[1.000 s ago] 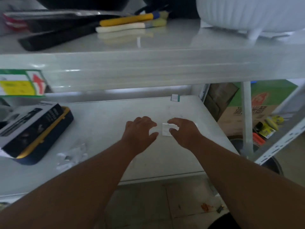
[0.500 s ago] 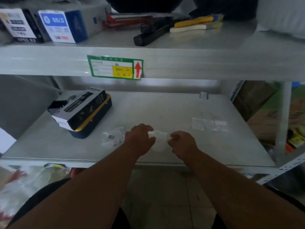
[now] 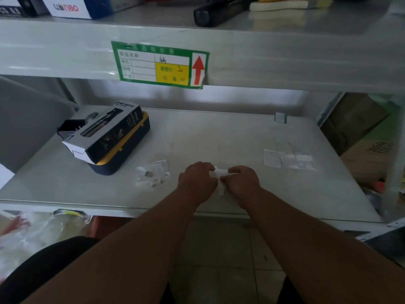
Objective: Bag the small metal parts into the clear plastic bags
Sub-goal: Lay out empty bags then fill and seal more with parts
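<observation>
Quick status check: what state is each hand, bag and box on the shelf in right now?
left hand: grips the held bag
right hand: grips the held bag
held bag: between both hands
bag pile: lying, metal parts inside
flat bags: lying untouched
black box: end flap open

Dim, bluish light w/ soft glow coming from behind the lower shelf (image 3: 219,137); glare streaking the upper shelf edge (image 3: 65,69). Wide-angle bending the edges, corners blurring, detail looking soft overall.
</observation>
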